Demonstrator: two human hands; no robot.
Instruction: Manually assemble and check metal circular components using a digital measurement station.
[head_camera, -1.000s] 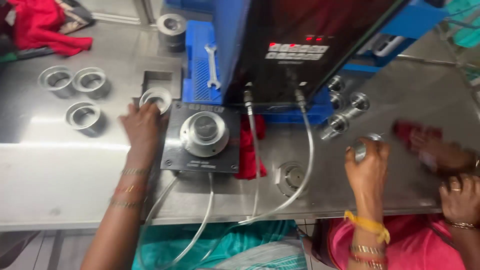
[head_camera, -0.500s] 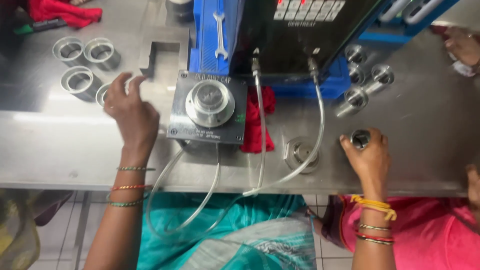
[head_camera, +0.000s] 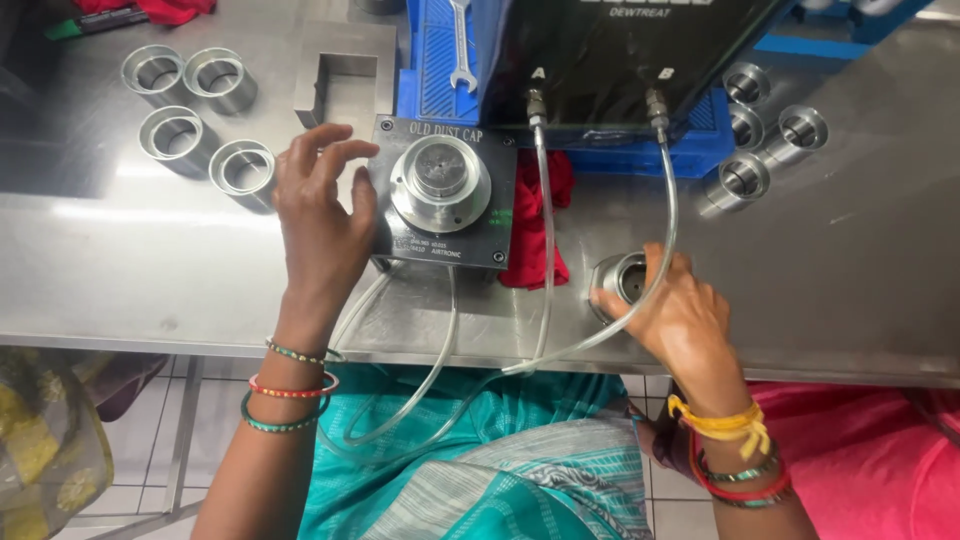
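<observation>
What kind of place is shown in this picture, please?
Probably a factory workstation: a steel workbench bearing identical machined metal rings, a dark square fixture block, and clear tubes running to a black machine.

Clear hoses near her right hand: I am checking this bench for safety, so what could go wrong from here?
1. The right hand reaches under a clear hose to the metal ring; it might snag the hose.
2. That ring lies near the table's front edge and could roll off.
3. The left hand hovers beside the dark fixture block, a possible pinch point.
</observation>
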